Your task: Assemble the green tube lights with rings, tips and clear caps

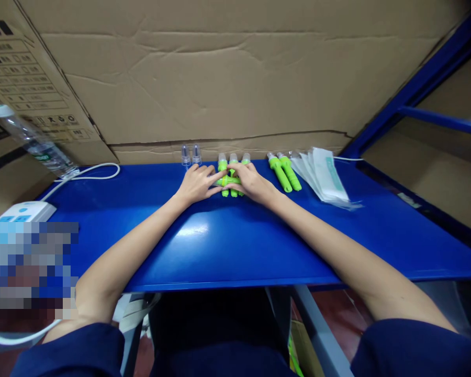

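Note:
Over the blue table, my left hand (pixel 197 185) and my right hand (pixel 253 183) meet at a bright green pen-shaped plastic holder (pixel 231 180) with a yellow band. It lies sideways, and the fingers of both hands pinch its two ends. Beneath it, several similar green holders (pixel 234 192) with clear tips point away from me in a row, partly covered by my hands. Two clear plastic caps (pixel 186 155) stand upright just beyond my left hand. To the right of my right hand rest two more green holders (pixel 289 174), side by side.
White packets in clear film (pixel 325 175) lie at the right on the table (pixel 235 246). At the left are a clear bottle (pixel 43 146), a white cable (pixel 105 166) and a power strip (pixel 29 212). Cardboard (pixel 227 78) walls the back; a blue frame (pixel 416 78) borders the right.

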The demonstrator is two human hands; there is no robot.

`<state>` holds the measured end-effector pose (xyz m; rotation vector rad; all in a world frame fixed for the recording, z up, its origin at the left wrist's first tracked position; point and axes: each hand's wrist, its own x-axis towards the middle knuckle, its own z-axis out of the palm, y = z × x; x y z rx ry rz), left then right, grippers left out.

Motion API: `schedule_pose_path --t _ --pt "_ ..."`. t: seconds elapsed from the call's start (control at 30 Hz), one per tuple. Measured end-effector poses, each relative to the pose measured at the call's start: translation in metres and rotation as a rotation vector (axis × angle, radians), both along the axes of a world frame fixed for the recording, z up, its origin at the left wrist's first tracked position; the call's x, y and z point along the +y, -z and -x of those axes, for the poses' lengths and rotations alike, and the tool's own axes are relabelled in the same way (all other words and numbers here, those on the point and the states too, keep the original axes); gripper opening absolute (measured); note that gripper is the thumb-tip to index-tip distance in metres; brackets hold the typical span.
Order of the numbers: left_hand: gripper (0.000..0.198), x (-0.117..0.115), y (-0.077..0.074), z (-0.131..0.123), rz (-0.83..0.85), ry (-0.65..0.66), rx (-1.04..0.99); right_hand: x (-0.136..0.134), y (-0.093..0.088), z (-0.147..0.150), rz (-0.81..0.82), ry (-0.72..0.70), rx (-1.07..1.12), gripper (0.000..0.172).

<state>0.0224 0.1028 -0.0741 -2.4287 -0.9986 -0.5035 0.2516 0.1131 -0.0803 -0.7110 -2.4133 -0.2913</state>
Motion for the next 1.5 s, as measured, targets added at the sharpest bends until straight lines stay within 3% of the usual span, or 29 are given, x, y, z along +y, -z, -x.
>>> schedule_pose_path --t 0.17,0.4,0.57,0.9,1.3,1.5 --pt "0.052 0.008 0.0 0.006 0.038 0.018 -0.087 -0.002 -0.006 -0.001 0.067 0.091 0.009 0.05" --pt "0.055 0.019 0.0 0.034 0.073 -0.143 -0.227 0.02 -0.002 -0.024 0.036 0.318 0.051 0.042" --pt "0.058 0.026 0.003 0.05 0.078 -0.194 -0.242 0.034 0.011 -0.034 0.109 0.294 0.062 0.032" --pt "0.057 0.023 0.002 0.044 0.08 -0.151 -0.177 0.033 0.012 -0.031 0.101 0.237 0.065 0.021" --pt "0.063 0.024 0.003 0.045 0.103 -0.071 -0.257 0.025 0.011 -0.024 0.075 0.311 0.081 0.037" --pt "0.065 0.02 0.001 0.04 0.094 -0.049 -0.254 0.026 0.008 -0.02 0.182 0.302 0.208 0.068"
